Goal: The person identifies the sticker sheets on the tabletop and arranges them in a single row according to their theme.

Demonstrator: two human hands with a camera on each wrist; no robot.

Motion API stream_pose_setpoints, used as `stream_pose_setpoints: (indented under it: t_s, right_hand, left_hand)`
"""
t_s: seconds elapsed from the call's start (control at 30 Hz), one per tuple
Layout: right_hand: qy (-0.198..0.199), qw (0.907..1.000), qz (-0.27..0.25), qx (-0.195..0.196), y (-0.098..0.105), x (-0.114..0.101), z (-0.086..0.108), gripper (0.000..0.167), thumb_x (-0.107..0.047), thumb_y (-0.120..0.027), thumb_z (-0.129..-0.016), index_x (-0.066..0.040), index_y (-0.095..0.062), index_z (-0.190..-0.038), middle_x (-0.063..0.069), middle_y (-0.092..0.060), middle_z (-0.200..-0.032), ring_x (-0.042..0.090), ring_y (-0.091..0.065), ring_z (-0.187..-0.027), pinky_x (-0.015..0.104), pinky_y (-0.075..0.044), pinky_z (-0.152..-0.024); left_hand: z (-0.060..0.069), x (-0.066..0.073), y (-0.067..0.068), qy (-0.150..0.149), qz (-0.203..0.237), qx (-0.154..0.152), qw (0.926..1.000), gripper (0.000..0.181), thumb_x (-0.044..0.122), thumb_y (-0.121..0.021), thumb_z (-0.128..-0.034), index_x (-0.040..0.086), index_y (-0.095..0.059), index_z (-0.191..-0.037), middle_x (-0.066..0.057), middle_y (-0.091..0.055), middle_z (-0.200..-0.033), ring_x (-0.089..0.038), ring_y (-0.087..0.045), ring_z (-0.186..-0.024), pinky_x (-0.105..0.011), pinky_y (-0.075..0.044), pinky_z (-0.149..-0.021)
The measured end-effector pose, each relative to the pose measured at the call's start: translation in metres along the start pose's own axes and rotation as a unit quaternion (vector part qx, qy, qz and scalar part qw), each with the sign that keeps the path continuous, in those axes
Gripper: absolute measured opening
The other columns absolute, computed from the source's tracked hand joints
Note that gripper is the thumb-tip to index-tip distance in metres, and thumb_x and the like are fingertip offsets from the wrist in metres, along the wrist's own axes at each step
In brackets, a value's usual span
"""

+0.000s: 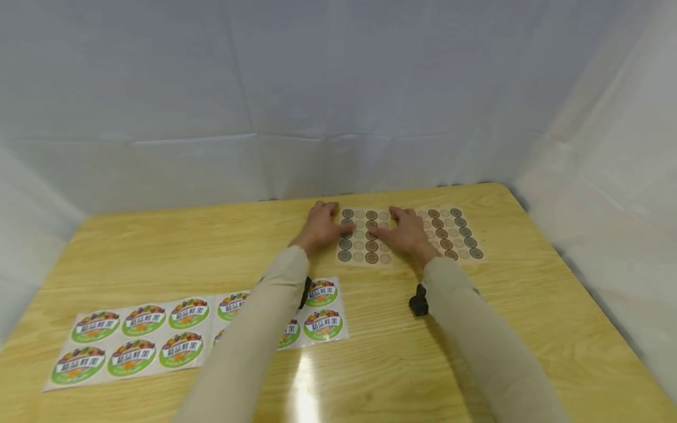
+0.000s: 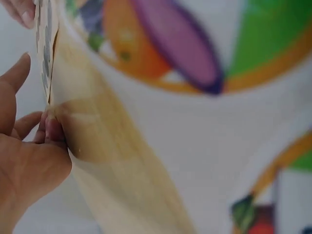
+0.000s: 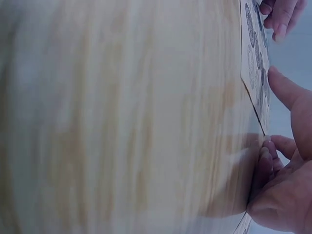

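Note:
A brown sheet of round stickers [image 1: 365, 247] lies flat near the table's back edge, with dark and pale rings printed in columns. At its left edge my left hand [image 1: 320, 226] rests with the thumb reaching over the sheet. My right hand [image 1: 406, 232] is at the opposite edge, its thumb also above the sheet. In the left wrist view, the fingertips [image 2: 54, 130] touch down beside the sheet edge and the thumb stands apart. The right wrist view shows the right fingertips [image 3: 265, 163] bent at the sheet's edge, the thumb raised.
A second brown sticker sheet [image 1: 465, 238] lies right of the right hand, partly covered by it. White sheets of colourful oval stickers [image 1: 143, 338] stretch across the front left of the wooden table [image 1: 402, 376], partly under the left forearm. Pale curtains [image 1: 296, 88] hang behind.

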State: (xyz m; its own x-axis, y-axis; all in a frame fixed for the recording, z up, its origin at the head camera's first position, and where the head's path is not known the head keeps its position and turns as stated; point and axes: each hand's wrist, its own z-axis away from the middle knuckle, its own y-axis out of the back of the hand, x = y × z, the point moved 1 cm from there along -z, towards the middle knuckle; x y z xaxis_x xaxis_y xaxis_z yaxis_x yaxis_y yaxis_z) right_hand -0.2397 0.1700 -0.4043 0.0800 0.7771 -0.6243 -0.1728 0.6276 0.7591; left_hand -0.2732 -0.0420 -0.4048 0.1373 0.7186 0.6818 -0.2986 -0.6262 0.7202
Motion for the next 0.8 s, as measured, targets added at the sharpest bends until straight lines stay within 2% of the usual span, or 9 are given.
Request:
stream_pose_setpoints:
  t_s: [0.1, 0.2, 0.4, 0.53, 0.8]
  right_hand:
    - [-0.008, 0.9999, 0.01, 0.002, -0.001, -0.0003, -0.0009, 0.084, -0.052, -0.062, -0.088, -0.008, -0.027, -0.151, 0.02, -0.034, -0.14, 0.04, -0.028, -0.13, 0.051, -0.034, -0.102]
    - [-0.011, 0.9998, 0.018, 0.001, -0.002, -0.0007, -0.0019, 0.084, -0.053, -0.062, -0.088, -0.008, -0.028, -0.15, 0.021, -0.034, -0.14, 0.04, -0.026, -0.131, 0.051, -0.033, -0.102]
    - [-0.011, 0.9997, 0.023, 0.003, -0.002, -0.0037, -0.0018, 0.085, -0.052, -0.064, -0.087, -0.007, -0.029, -0.15, 0.022, -0.034, -0.139, 0.041, -0.029, -0.128, 0.052, -0.034, -0.101]
    - [-0.014, 0.9994, 0.031, 0.006, -0.0016, -0.0043, -0.0003, 0.084, -0.051, -0.063, -0.087, -0.007, -0.029, -0.15, 0.023, -0.033, -0.14, 0.041, -0.029, -0.128, 0.052, -0.034, -0.101]
    - [-0.017, 0.9994, 0.029, 0.011, -0.0039, -0.0043, 0.0007, 0.081, -0.051, -0.064, -0.087, -0.01, -0.032, -0.15, 0.022, -0.033, -0.14, 0.04, -0.029, -0.127, 0.052, -0.035, -0.1]
  left_hand:
    - [-0.0003, 0.0, 0.0002, -0.002, 0.009, -0.004, 0.9999, 0.065, 0.037, -0.065, -0.0905, 0.0, -0.044, -0.139, -0.018, -0.044, -0.129, -0.032, -0.039, -0.122, -0.04, -0.032, -0.104]
    - [-0.0003, 0.0, -0.0004, -0.005, -0.001, -0.005, 1.0, 0.064, 0.036, -0.066, -0.0904, 0.0, -0.045, -0.139, -0.018, -0.046, -0.126, -0.032, -0.039, -0.121, -0.04, -0.032, -0.104]
    - [0.001, 0.0018, -0.0015, -0.01, -0.036, 0.007, 0.9993, 0.066, 0.035, -0.067, -0.0895, 0.0, -0.044, -0.14, -0.02, -0.046, -0.13, -0.035, -0.037, -0.124, -0.041, -0.028, -0.106]
    - [0.0009, 0.0035, -0.0028, -0.012, -0.042, 0.008, 0.999, 0.066, 0.035, -0.067, -0.0896, 0.001, -0.044, -0.141, -0.02, -0.046, -0.133, -0.036, -0.036, -0.124, -0.042, -0.028, -0.105]
    - [0.0004, 0.0034, -0.0041, -0.006, -0.045, 0.013, 0.9989, 0.063, 0.036, -0.068, -0.0893, 0.002, -0.046, -0.139, -0.018, -0.048, -0.126, -0.034, -0.039, -0.119, -0.042, -0.031, -0.102]
